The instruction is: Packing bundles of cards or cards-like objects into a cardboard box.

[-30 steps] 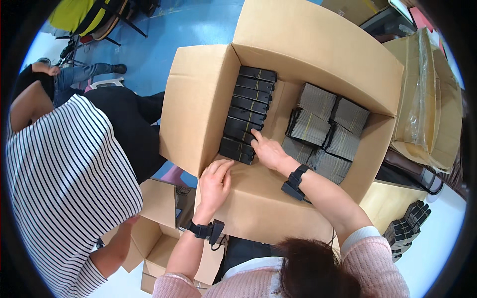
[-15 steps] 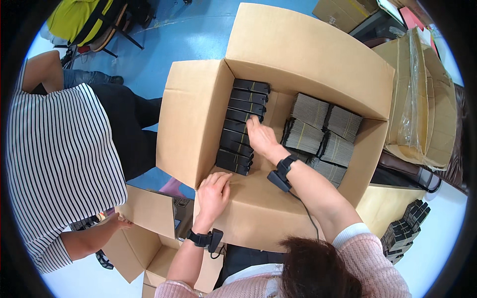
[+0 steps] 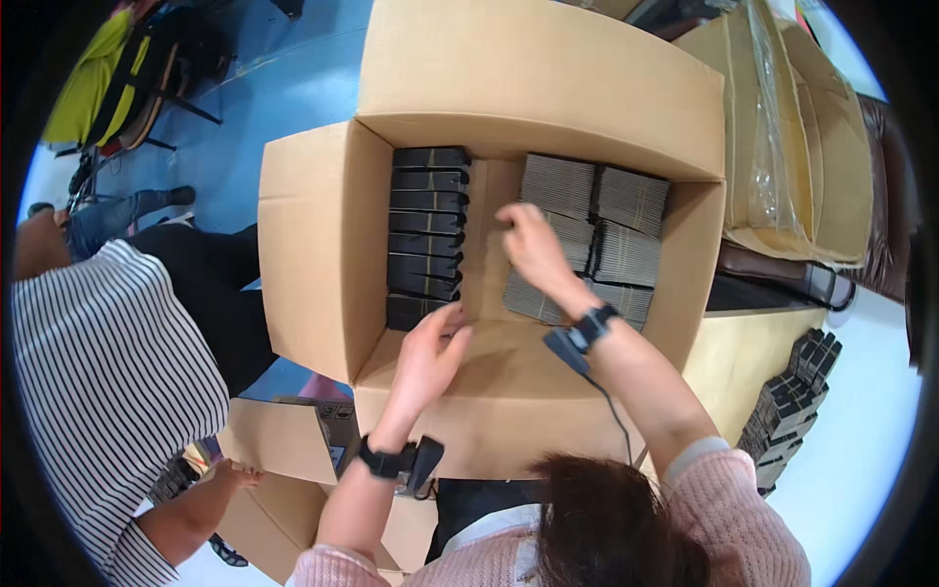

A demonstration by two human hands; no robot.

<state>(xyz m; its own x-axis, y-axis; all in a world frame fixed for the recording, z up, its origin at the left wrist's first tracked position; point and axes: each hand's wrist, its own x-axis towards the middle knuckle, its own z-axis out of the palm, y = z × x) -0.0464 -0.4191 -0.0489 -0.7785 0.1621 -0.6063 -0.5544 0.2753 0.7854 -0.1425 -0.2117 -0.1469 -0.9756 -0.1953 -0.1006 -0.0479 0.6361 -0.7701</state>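
Note:
A large open cardboard box stands before me. Along its left wall runs a row of flat black bundles tied with thin yellow bands. My left hand is open at the near end of this row, its fingertips by the last bundle; whether they touch it I cannot tell. My right hand hangs over the middle of the box with thumb and forefinger apart, holding nothing visible. Beneath and beside it sit banded stacks of thin grey-edged pieces, partly hidden by my hand and wrist. Both wrists carry black strapped devices.
At the left a person in a striped top has a hand on a smaller open box. More dark stacks stand at the right. Behind them lies a worn carton with plastic film. A chair stands far left.
My right hand has left the black row and moved right, over the gap and grey-edged stacks. My left hand has come off the box's near edge inward. The whole view has shifted.

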